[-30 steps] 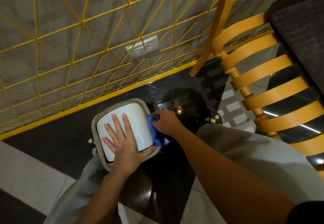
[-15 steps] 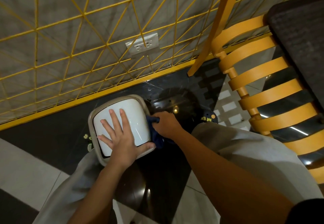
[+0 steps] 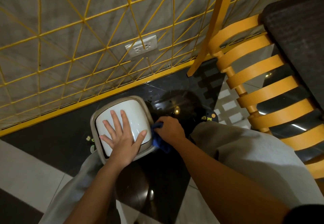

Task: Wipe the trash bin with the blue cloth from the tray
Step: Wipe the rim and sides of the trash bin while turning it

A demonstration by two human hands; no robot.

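A small trash bin [image 3: 135,111] with a white lid and a beige rim stands on the dark floor close to the wall. My left hand [image 3: 122,136] lies flat on the lid, fingers spread. Against the bin's right side my right hand [image 3: 169,130] grips the blue cloth [image 3: 160,142], which bunches under the fingers and hangs a little below them. The bin's body below the rim is hidden from this angle.
A yellow wire grid [image 3: 84,48] covers the grey wall behind the bin, with a power outlet [image 3: 142,46]. An orange slatted chair [image 3: 259,87] with a dark seat stands at the right. My knees in grey trousers [image 3: 254,157] flank the bin.
My right hand with the cloth has slid slightly down the bin's right side. The left hand stays flat on the lid. The camera has shifted a little.
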